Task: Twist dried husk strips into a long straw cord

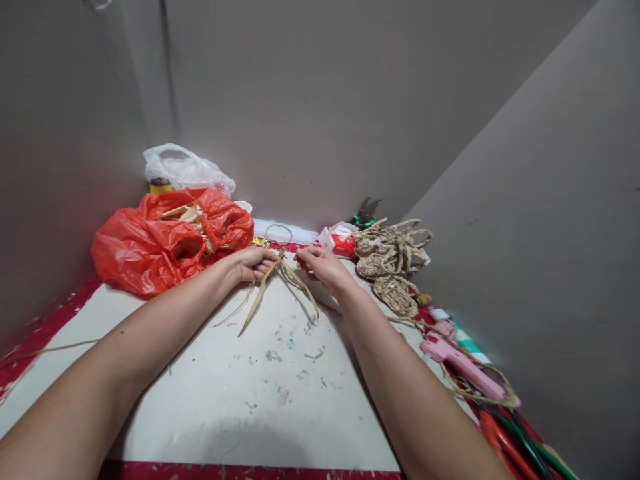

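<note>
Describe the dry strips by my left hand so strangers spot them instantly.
Find the white board, then the left hand near its far edge. The dry strips splay from its grasp. Unlike the braided pieces to the right, their ends spread loose.

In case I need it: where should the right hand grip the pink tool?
Probably mid-body on the pink tool, right hand coming over the white board: it lies long and narrow by the board's right edge, with the wall beyond, and rope looped about its near end may snag.
</note>
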`<state>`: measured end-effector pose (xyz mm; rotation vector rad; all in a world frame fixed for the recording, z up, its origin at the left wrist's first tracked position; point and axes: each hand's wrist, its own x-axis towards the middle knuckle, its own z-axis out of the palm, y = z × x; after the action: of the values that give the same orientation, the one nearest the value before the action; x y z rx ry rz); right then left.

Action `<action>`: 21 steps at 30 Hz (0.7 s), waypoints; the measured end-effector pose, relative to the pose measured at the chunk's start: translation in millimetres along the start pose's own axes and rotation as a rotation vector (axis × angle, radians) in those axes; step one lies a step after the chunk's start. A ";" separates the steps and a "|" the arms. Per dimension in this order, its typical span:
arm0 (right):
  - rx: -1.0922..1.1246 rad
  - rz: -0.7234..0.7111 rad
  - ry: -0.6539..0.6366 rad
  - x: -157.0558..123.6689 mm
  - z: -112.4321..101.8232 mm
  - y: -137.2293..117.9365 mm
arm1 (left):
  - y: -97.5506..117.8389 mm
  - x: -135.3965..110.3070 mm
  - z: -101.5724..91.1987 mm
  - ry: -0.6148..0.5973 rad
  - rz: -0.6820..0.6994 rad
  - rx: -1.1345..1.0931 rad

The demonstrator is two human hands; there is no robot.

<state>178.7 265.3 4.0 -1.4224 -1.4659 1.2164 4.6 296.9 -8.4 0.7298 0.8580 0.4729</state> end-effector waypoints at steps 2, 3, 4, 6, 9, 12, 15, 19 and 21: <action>0.067 0.040 -0.079 -2.1 5.4 -3.1 | 0.4 0.2 -0.4 -0.002 -0.002 -0.002; 0.066 0.102 -0.148 -2.4 8.5 -3.4 | 0.6 0.2 -0.6 -0.004 0.000 -0.002; 0.052 0.170 -0.209 -1.9 11.2 -2.8 | 0.6 0.3 -0.9 -0.005 0.002 0.000; 0.030 0.238 -0.237 0.7 14.3 -0.1 | 0.7 0.3 -1.3 -0.004 0.011 0.009; 0.074 0.151 -0.103 5.9 12.7 3.8 | 0.2 -0.2 0.1 -0.004 0.013 0.041; 0.142 0.194 -0.198 8.7 10.0 5.6 | -2.1 -1.4 5.0 -0.007 0.024 0.114; 0.174 0.273 -0.324 10.3 11.8 7.4 | -6.6 -1.8 10.6 0.034 0.092 0.234; 0.019 0.257 -0.310 13.7 15.2 9.5 | -13.2 -0.6 13.1 0.154 0.194 0.428; -0.089 0.239 -0.309 15.3 14.6 9.3 | -14.7 -1.0 12.8 0.158 0.218 0.521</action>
<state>165.8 277.9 -10.4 -1.5563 -1.6046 1.5950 15.7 281.5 -13.1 1.2865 1.0701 0.5107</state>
